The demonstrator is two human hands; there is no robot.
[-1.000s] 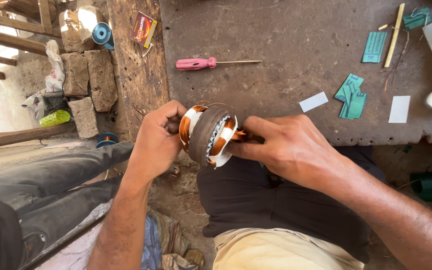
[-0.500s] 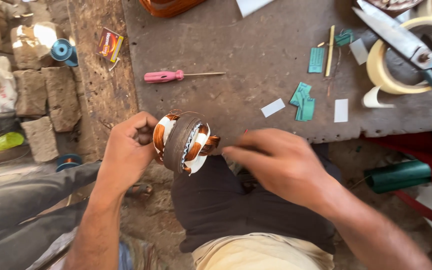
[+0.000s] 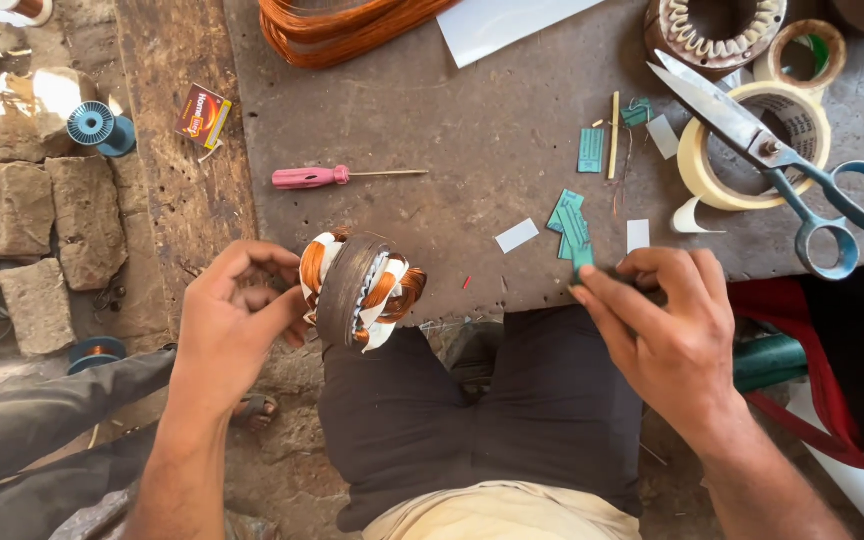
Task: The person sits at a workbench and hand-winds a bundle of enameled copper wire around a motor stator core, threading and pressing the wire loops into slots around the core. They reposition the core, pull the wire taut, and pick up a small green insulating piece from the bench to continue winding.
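My left hand point(image 3: 237, 320) grips a round motor stator point(image 3: 360, 290) wound with copper wire and white tape, held on its edge over my lap at the front edge of the grey work surface point(image 3: 432, 110). My right hand point(image 3: 664, 325) is off to the right, away from the stator, with its fingertips pinched on a small green strip point(image 3: 583, 262) at the table's front edge. More green strips point(image 3: 567, 215) and white paper slips point(image 3: 517, 236) lie just behind it.
A pink-handled screwdriver point(image 3: 337, 177) lies on the table. Big scissors point(image 3: 782, 165) rest across a roll of tape point(image 3: 712, 180) at the right. Copper wire coils point(image 3: 342, 25) and another stator point(image 3: 717, 25) sit at the back. Stone blocks point(image 3: 42, 210) and a blue spool point(image 3: 97, 128) stand on the left.
My right hand has left the stator and moved right to the green strips, pinching one. The left hand keeps holding the stator. The view has tilted toward the table's back.
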